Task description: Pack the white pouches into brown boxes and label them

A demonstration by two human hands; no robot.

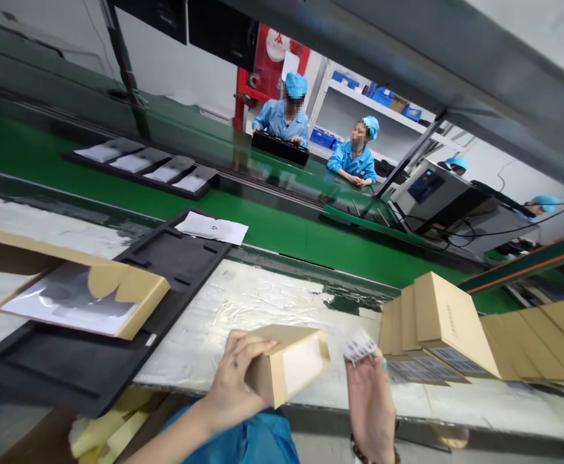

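Observation:
My left hand (pixel 237 374) grips a small tan cardboard box (pixel 262 380), thumb below and fingers over its top. A blank-looking white patch (pixel 303 364) covers the box end that faces my right side. Just to the right, my right hand (pixel 371 393) is raised palm up, with a white printed label (pixel 359 347) at its fingertips. The label is apart from the box, and its print is too blurred to read. Near my right hand stands a row of closed cardboard boxes (pixel 456 316) with printed labels on their ends.
On the left, an open cardboard box (pixel 141 303) lies on a black foam tray (pixel 93 367). Across the green conveyor belt (pixel 282 235) sits another black tray (pixel 151 180) with several white packets. Co-workers in blue (pixel 354 161) sit beyond. A metal shelf edge (pixel 407 71) hangs overhead.

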